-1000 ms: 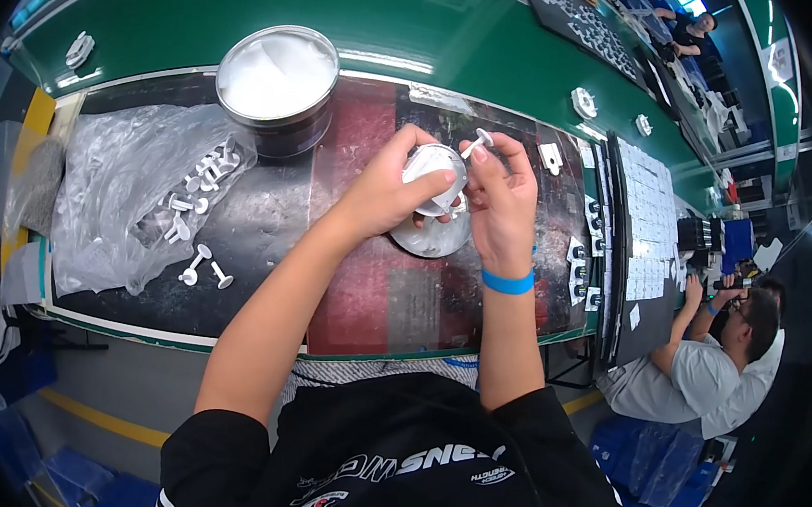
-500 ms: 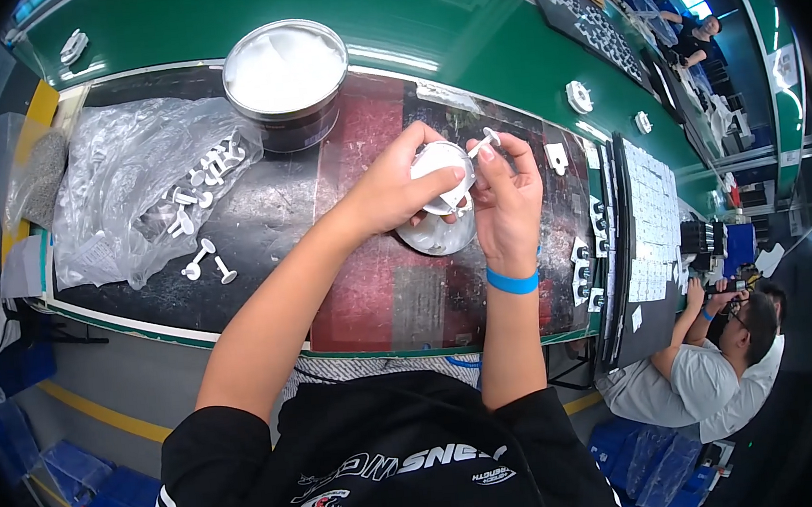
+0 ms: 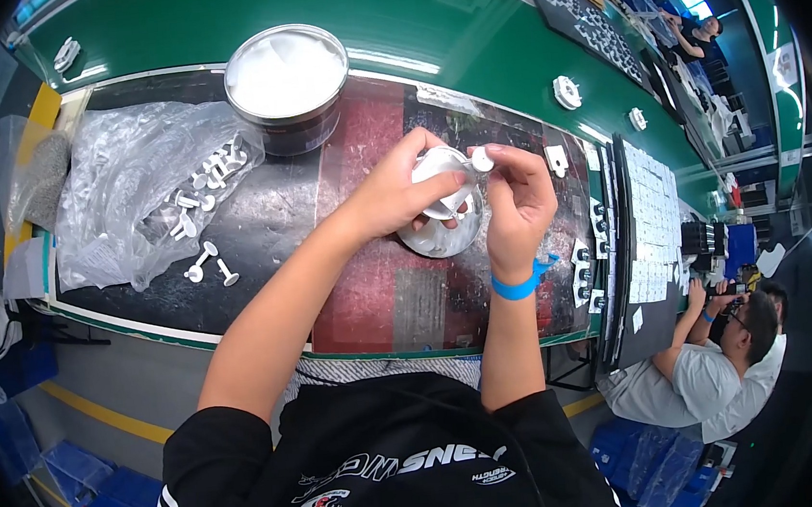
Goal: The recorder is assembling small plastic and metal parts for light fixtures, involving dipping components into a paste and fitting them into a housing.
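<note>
Over the dark red part of the work surface, my left hand (image 3: 400, 188) grips a white shallow round dish (image 3: 439, 166), tilted, with the thumb across it. Close to its right rim, my right hand (image 3: 519, 200) pinches a small white disc-headed plastic peg (image 3: 482, 159) between thumb and fingers. The peg's head faces up, and its stem is mostly hidden. Whether the peg touches the dish I cannot tell. Beneath both hands a round, shiny, whitish dish (image 3: 442, 241) lies on the surface, partly covered by my left fingers.
A large tin (image 3: 294, 133) with white contents stands at the back. Left of it, similar pegs (image 3: 191, 207) spill from a clear plastic bag (image 3: 115, 182). White parts (image 3: 567, 93) ride on the green belt (image 3: 464, 31). At right are white fittings (image 3: 556, 160) and a part-covered board (image 3: 650, 222); co-workers (image 3: 687, 379) sit beyond.
My right hand has turned at the wrist and shifted slightly right and down, tipping the peg so its disc head shows. White parts on the green belt have slid left.
</note>
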Motion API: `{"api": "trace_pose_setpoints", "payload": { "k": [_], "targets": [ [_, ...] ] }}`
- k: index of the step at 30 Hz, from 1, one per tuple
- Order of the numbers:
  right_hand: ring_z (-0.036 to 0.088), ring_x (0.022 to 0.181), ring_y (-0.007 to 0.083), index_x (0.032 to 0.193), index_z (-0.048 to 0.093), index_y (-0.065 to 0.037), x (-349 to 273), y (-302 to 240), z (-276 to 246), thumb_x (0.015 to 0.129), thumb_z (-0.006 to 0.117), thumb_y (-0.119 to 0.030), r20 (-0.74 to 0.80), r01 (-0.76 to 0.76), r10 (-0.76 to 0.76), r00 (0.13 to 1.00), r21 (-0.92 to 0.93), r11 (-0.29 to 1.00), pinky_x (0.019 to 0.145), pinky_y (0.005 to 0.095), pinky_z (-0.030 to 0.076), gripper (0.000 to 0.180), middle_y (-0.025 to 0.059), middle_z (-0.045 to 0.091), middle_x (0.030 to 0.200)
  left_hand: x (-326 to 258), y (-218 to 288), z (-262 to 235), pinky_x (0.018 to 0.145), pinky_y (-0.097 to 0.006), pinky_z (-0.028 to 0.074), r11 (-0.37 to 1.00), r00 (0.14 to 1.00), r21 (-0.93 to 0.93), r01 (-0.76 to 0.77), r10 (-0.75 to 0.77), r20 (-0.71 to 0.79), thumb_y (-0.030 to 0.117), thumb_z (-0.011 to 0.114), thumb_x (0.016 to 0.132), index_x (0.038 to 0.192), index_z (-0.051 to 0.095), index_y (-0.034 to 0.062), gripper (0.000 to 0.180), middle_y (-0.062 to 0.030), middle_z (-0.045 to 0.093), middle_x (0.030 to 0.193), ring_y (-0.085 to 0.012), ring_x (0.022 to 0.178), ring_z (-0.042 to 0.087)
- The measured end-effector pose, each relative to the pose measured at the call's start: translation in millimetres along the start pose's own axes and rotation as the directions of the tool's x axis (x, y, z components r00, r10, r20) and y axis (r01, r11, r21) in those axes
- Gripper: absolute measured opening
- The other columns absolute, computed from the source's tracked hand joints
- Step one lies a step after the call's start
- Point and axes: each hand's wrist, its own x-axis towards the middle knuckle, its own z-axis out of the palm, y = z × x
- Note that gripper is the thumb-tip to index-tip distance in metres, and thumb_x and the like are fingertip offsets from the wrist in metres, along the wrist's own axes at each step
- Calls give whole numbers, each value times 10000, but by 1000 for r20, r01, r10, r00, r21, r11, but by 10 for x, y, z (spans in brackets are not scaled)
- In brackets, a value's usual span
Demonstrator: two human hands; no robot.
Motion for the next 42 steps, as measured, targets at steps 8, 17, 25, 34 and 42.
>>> {"api": "trace_pose_setpoints", "payload": {
  "k": [8, 17, 25, 34, 42],
  "targets": [
    [602, 1006, 166, 1000, 658, 21, 24, 89, -67, 835, 434, 147, 38, -18, 20, 999, -54, 998, 894, 284, 465, 305, 111, 640, 1095, 13, 24, 23, 400, -209, 419, 998, 999, -50, -26, 29, 41, 237, 649, 924, 1087, 399, 36, 360, -107, 684, 836, -137, 634, 682],
    [578, 884, 116, 1126, 602, 10, 330, -90, -482, 888, 524, 55, -16, -145, 146, 989, 57, 988, 778, 248, 456, 254, 78, 630, 1073, 78, -19, -121, 587, -323, 532, 983, 999, -183, -23, 14, -51, 177, 509, 905, 1228, 393, 43, 368, -241, 644, 1111, -285, 922, 684],
    [602, 815, 100, 1024, 658, -2, 186, 912, -795, 872, 544, 57, -15, -134, 135, 991, -256, 957, 710, 232, 483, 198, 43, 642, 967, 617, 88, -121, 868, -425, 577, 979, 960, -172, -113, 63, -272, 141, 560, 983, 1417, 416, 43, 467, -140, 544, 1294, -263, 1103, 612],
    [608, 691, 218, 931, 682, -34, 199, 738, -590, 829, 576, 35, 87, 7, 17, 996, -270, 963, 632, 309, 487, 163, 103, 615, 823, 2030, -197, -1118, 801, -411, 513, 409, 698, 891, 195, 581, -419, 305, 602, 941, 1165, 607, -36, 408, -210, 694, 996, -352, 918, 673],
    [594, 665, 238, 883, 661, -19, 249, 668, -763, 807, 574, 55, -97, 70, -93, 991, -225, 972, 584, 330, 471, 137, 107, 599, 853, 2194, -9, -413, 1010, -504, 375, -98, 631, 990, 103, 776, 11, 152, 603, 880, 1292, 546, 113, 418, -193, 509, 1289, -386, 1218, 452]
  ]
}}
